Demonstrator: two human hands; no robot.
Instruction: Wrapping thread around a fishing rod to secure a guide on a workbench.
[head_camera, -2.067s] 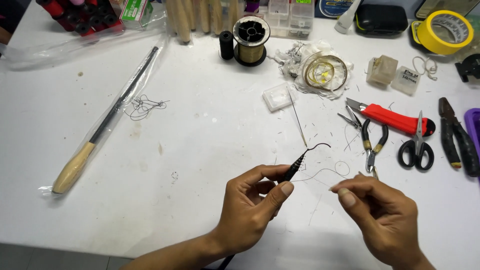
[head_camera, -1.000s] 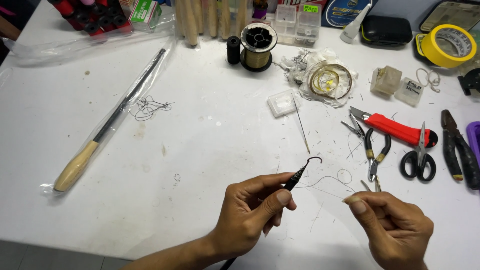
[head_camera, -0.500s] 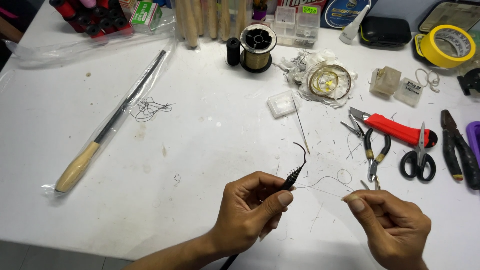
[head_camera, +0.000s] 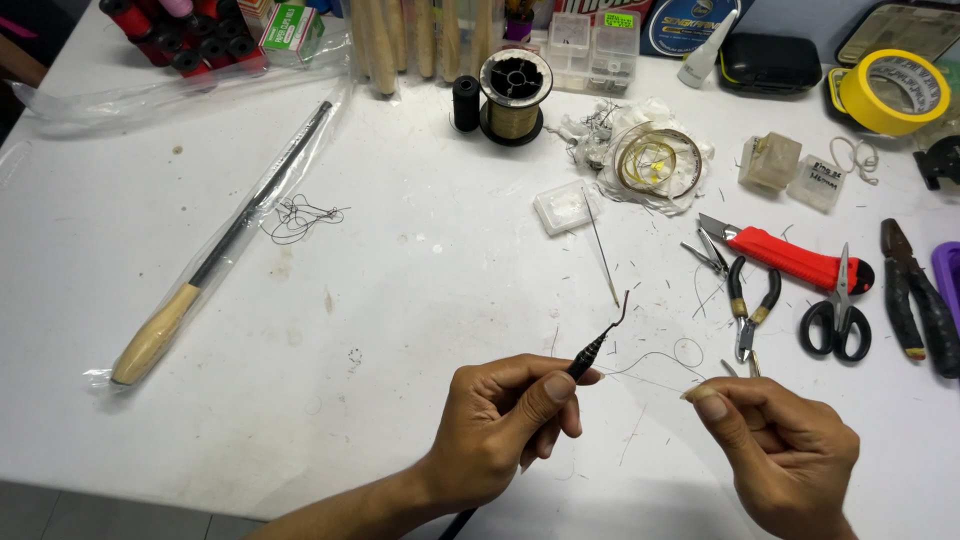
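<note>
My left hand (head_camera: 505, 420) pinches a thin black rod tip (head_camera: 590, 348) between thumb and fingers, near the table's front edge. The tip ends in a short dark cord that curls upward. A fine clear line (head_camera: 655, 362) runs from that tip in a loop to my right hand (head_camera: 780, 450), whose thumb and forefinger pinch its other end. The two hands are about a hand's width apart, just above the white table (head_camera: 400, 300).
A bagged rod with a wooden handle (head_camera: 215, 250) lies at the left. To the right lie a red utility knife (head_camera: 790, 255), small pliers (head_camera: 750, 305), black scissors (head_camera: 838, 315) and larger pliers (head_camera: 915, 295). A wire spool (head_camera: 515, 95), yellow tape (head_camera: 890, 92) and small boxes stand behind.
The curled cord at the rod tip has turned from pointing right to pointing up. My right hand has drawn back slightly to the right with the line.
</note>
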